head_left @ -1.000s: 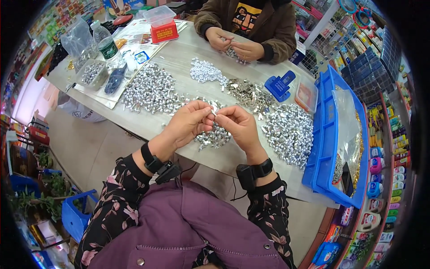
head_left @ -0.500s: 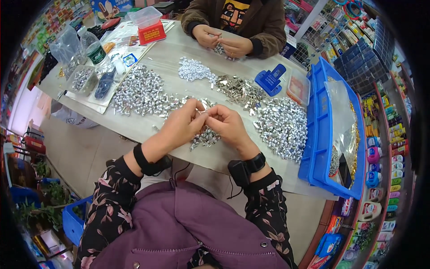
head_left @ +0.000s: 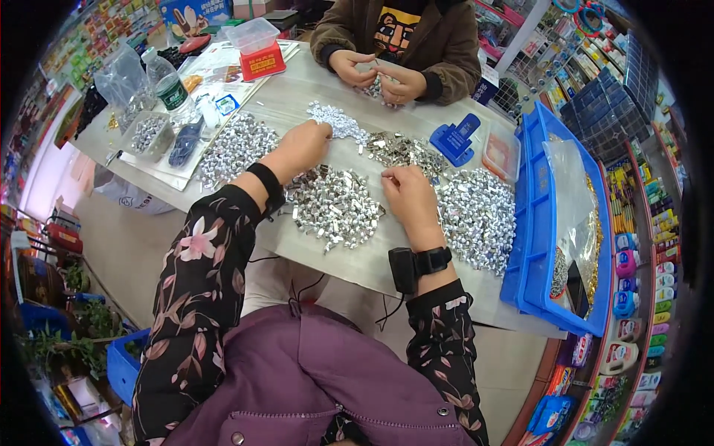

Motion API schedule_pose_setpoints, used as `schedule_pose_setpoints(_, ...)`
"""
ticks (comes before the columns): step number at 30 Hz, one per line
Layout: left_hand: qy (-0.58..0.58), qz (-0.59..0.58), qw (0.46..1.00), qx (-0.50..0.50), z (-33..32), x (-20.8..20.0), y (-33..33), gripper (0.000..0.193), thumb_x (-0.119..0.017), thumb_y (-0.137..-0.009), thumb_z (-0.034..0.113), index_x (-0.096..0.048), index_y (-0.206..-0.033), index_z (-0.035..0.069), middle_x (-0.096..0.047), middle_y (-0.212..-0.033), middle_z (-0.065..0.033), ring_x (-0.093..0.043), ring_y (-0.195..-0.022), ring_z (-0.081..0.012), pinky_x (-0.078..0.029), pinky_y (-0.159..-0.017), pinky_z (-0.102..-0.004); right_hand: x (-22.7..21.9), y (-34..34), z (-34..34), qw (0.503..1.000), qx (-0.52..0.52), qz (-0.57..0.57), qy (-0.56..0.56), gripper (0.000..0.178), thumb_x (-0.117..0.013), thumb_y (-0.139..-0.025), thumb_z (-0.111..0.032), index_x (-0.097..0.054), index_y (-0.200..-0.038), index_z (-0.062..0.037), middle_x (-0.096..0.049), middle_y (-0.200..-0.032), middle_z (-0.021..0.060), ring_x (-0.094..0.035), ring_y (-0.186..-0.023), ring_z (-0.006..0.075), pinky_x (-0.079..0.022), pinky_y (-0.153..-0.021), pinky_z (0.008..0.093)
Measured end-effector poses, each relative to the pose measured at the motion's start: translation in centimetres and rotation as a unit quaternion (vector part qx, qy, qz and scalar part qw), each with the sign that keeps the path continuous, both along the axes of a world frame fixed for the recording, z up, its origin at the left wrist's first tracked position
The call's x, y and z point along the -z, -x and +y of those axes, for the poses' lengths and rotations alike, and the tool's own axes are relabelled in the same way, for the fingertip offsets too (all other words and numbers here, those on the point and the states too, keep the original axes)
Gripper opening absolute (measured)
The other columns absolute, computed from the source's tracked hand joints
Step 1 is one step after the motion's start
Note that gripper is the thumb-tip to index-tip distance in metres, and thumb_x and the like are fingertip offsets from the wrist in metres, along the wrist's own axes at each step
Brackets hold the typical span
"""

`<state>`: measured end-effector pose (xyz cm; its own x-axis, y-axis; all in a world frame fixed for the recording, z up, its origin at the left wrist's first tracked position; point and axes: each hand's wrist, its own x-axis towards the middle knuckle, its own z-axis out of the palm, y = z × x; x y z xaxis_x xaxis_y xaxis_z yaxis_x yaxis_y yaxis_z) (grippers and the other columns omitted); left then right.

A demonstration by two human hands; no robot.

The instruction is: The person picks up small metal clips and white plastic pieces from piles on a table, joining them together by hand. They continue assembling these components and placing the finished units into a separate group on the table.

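Observation:
My left hand (head_left: 301,151) reaches to the near edge of a pile of small white pieces (head_left: 336,120), its fingers bent together. What lies between its fingertips is hidden. To the right, my right hand (head_left: 411,197) is over the table with its fingers curled, close to a flat pile of silvery metal pieces (head_left: 398,149); anything it pinches is too small to make out. Between my wrists spreads a heap of small shiny silver and white pieces (head_left: 336,208). Similar heaps lie left (head_left: 236,149) and right (head_left: 477,215) of my hands.
Across the table a person's hands (head_left: 379,78) work over small pieces. A blue crate (head_left: 524,223) stands at the right edge, a blue plastic holder (head_left: 455,140) and a clear box (head_left: 500,154) beside it. Bottle (head_left: 165,82), tub (head_left: 149,135) and red scale (head_left: 262,61) stand at the left.
My hands have come apart from above the middle heap. The left moved up to the white pile; the right moved right, toward the metal pieces. The middle heap now shows.

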<state>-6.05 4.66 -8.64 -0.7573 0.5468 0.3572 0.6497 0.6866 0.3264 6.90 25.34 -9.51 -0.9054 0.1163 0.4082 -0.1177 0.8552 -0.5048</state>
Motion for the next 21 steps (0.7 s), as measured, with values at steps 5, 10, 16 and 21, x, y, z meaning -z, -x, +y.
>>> schedule_pose_setpoints(5, 0.040, 0.016, 0.999, 0.004, 0.3, 0.8, 0.6, 0.012, -0.055, -0.075, 0.013, -0.059, -0.077, 0.002, -0.059, -0.077, -0.0191, -0.057, -0.074, -0.0370, -0.046, -0.069, -0.0422, -0.4, -0.2, 0.1, 1.000, 0.000, -0.026, -0.002, 0.011, -0.060, -0.075, -0.021, -0.064, -0.081, -0.0119, -0.059, -0.078, 0.0091, -0.059, -0.073, 0.0276, -0.048, -0.064, 0.0380)
schedule_pose_setpoints(10, 0.063, 0.019, 0.998, 0.020, -0.3, 0.6, 0.5, 0.015, -0.056, -0.077, 0.014, -0.057, -0.077, -0.001, -0.059, -0.073, -0.0167, -0.059, -0.067, -0.0314, -0.047, -0.063, -0.0389, -1.0, -0.6, -0.4, 0.999, -0.009, -0.041, 0.013, 0.016, -0.062, -0.074, -0.022, -0.064, -0.084, -0.0101, -0.059, -0.077, 0.0093, -0.059, -0.071, 0.0264, -0.046, -0.061, 0.0345)
schedule_pose_setpoints(16, -0.153, -0.297, 0.942, -0.020, -0.6, -3.3, -2.3, 0.015, -0.057, -0.081, 0.016, -0.055, -0.080, 0.001, -0.059, -0.072, -0.0108, -0.058, -0.062, -0.0220, -0.047, -0.056, -0.0317, -0.7, -0.4, -0.6, 0.999, 0.007, -0.033, 0.009, 0.017, -0.061, -0.074, -0.027, -0.065, -0.080, -0.0114, -0.059, -0.074, 0.0063, -0.059, -0.068, 0.0246, -0.046, -0.059, 0.0344)
schedule_pose_setpoints(21, -0.315, -0.470, 0.825, 0.023, -1.8, -4.8, -6.2, 0.014, -0.056, -0.086, 0.019, -0.054, -0.085, 0.005, -0.054, -0.068, -0.0001, -0.051, -0.054, -0.0074, -0.042, -0.048, -0.0195, -0.7, -0.3, -0.8, 0.999, 0.017, -0.032, -0.031, 0.016, -0.063, -0.075, -0.024, -0.065, -0.080, -0.0088, -0.061, -0.074, 0.0050, -0.060, -0.066, 0.0189, -0.047, -0.058, 0.0315)
